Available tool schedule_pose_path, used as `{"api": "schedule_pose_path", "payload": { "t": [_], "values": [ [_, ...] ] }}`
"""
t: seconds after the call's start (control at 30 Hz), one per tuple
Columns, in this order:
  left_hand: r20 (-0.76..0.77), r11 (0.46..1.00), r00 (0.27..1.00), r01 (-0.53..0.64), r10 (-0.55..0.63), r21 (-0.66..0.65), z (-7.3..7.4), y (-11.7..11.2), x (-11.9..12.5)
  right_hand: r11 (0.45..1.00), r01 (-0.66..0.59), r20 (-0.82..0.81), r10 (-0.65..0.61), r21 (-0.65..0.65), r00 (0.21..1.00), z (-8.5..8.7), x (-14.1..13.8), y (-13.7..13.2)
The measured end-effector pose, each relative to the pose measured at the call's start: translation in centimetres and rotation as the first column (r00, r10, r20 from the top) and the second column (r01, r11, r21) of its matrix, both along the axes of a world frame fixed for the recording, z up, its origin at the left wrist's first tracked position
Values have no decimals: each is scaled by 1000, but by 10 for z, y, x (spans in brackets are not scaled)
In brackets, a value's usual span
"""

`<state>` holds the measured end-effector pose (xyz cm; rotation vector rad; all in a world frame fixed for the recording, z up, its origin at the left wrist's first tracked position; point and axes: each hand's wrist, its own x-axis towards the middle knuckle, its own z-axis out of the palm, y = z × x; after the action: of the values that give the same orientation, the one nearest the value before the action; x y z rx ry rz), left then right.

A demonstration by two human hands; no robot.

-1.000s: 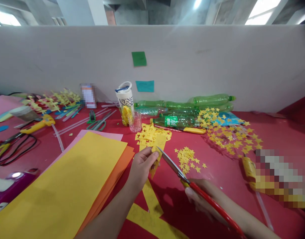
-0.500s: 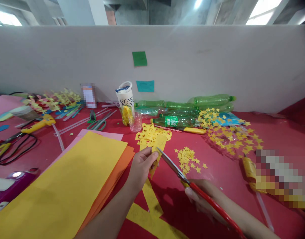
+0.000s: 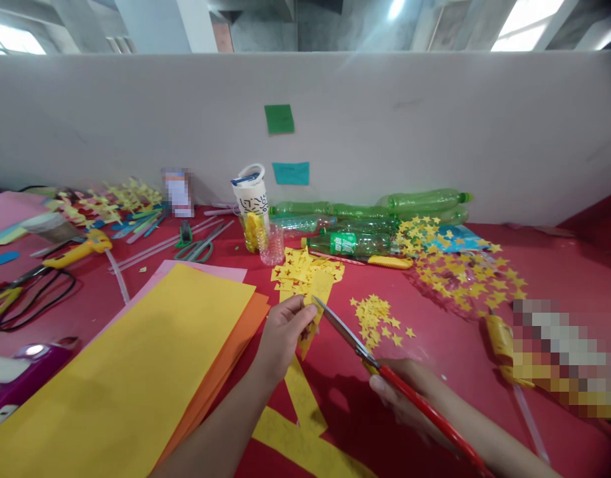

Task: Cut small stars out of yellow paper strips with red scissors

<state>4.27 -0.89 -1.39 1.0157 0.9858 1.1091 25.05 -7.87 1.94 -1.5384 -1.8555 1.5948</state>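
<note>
In the middle of the head view my left hand [image 3: 284, 328] pinches a strip of yellow paper [image 3: 321, 287] between thumb and fingers. My right hand [image 3: 402, 392] is closed on a pair of red-handled scissors [image 3: 350, 338], whose tips lie at the strip beside my left thumb. Just beyond the hands is a heap of yellow paper scraps [image 3: 303, 267] with star-shaped cut-outs. To the right of the blades lies a small pile of yellow paper stars [image 3: 374, 315]. More yellow paper strips [image 3: 305, 398] rest below my left hand.
Yellow, orange and pink paper sheets [image 3: 151, 358] fill the left front. Green plastic bottles [image 3: 360, 243] line the wall behind a yellow cutter knife [image 3: 389, 262]. Glue guns [image 3: 79, 251] lie at both sides, near a white cup [image 3: 252, 196] and star-covered plastic [image 3: 459, 272].
Hardly anything differs. The camera view has shifted very slightly, while both hands, the paper strip and the scissors stay in nearly the same place.
</note>
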Motion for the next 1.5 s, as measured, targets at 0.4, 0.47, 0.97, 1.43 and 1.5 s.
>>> {"api": "schedule_pose_path", "payload": {
  "t": [0.4, 0.47, 0.97, 1.43, 1.5],
  "values": [
    [25, 998, 1000, -12, 11, 56, 2, 0, 1, 998, 5, 21, -6, 57, 1000, -4, 0, 2],
    [-6, 998, 1000, 6, -6, 55, 1, -1, 1, 999, 22, -34, -21, 32, 999, -4, -1, 1],
    [-115, 997, 992, 65, -60, 46, -4, -4, 0, 996, 73, -176, -81, -48, 981, -19, -4, -8],
    [-21, 995, 995, 96, -95, 29, -6, -4, 2, 991, 103, -139, -114, -84, 984, -19, -9, -8],
    [-9, 994, 995, 102, -102, 24, -8, -4, 1, 991, 109, -141, -119, -76, 983, -18, -9, -8]
  ]
}}
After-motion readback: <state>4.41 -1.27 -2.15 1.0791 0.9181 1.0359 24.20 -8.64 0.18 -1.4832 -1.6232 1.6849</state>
